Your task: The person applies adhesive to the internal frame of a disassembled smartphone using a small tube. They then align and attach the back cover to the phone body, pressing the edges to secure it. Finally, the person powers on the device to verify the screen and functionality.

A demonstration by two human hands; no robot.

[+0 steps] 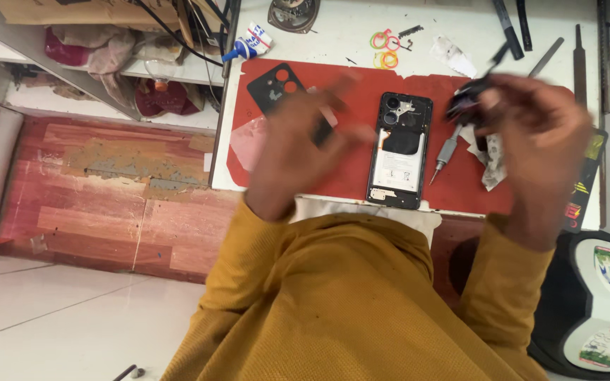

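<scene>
Two hands: both bare, raised above a red mat (305, 185) on a white bench (340, 35); both are blurred.
Left hand (298, 144): fingers spread wide, palm down, with something pinkish at the fingertips that is too blurred to make out; I cannot tell whether it grips anything.
Right hand (538, 137): fingers curled in and closed around a small dark part (469, 102) pinched at its fingertips; the part is too smeared to tell its kind.
Opened phone (399, 150): lies flat on the mat between the two hands, back cover off and insides showing.
Phone's long axis: runs away from the person, camera end at the far side, bottom end near the bench's front edge.
Black back cover (277, 86): on the mat beyond the left hand, partly hidden by its fingers, camera cut-outs at the far end.
Screwdriver (445, 154): grey handle, on the mat just inside the right hand, tip pointing towards the person, beside the phone.
Crumpled white paper (492, 166): under the right hand.
Coloured rubber bands (385, 48): on the bare bench beyond the phone.
Glue tube (248, 44): beyond the left hand, at the bench's far left edge.
Containers: none clearly visible on the bench.
</scene>
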